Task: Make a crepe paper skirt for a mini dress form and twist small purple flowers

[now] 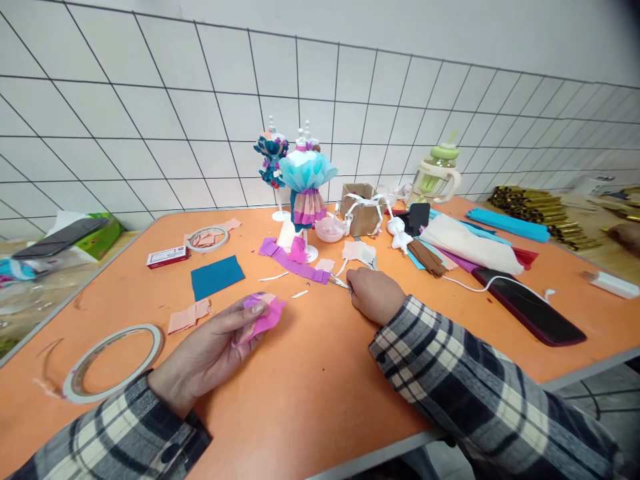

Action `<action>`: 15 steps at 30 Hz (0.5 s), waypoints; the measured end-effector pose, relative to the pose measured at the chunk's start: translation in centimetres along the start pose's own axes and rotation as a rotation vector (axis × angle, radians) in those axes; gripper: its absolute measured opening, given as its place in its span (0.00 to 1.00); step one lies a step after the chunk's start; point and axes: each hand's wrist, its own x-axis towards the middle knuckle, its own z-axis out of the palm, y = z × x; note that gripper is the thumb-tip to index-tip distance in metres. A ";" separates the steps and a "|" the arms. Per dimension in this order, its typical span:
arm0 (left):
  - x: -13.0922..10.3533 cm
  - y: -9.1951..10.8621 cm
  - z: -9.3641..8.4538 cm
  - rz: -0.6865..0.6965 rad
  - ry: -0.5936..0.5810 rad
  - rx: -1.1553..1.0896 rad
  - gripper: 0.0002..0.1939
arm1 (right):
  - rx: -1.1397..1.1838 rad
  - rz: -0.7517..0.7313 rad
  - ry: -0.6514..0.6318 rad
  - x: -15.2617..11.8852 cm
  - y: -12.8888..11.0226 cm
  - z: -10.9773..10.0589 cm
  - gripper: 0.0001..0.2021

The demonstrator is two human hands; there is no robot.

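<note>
We've got a tape roll (pixel 76 383) near left, then a teal sheet (pixel 217 277) farther back. Our left hand (pixel 216 341) is pinching some pink-purple paper (pixel 270 316) above the near-middle tabletop. Beyond that there's a purple strip (pixel 296 267), its right end by small scissors (pixel 340 283), with our right hand (pixel 376 293) closed around their handles. Far right: a dark phone (pixel 533 310).

A green-lidded drinking bottle (pixel 436 177) with a pale handle stands at the table's back edge, before a white tiled wall (pixel 200 120). At right lies a dark-screened smartphone (pixel 533 310) (a thin white cable (pixel 477 290) crosses it), with gold-coloured tubes (pixel 537 213) heaped beyond the table and a white block (pixel 618 285) near its right edge.
</note>
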 end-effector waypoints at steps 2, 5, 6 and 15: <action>0.0 -0.1 -0.3 -0.008 -0.008 0.008 0.11 | 0.028 0.023 0.023 0.1 -0.2 0.1 0.12; 0.1 -0.2 -0.5 -0.032 -0.085 0.036 0.09 | 0.103 0.028 0.061 0.4 0.0 0.4 0.14; 0.1 -0.2 -0.5 -0.037 -0.093 0.047 0.08 | 0.136 0.020 0.073 0.6 0.1 0.6 0.14; -0.2 0.0 -0.2 0.020 -0.083 0.077 0.11 | 0.570 -0.071 0.081 0.8 -0.2 1.1 0.15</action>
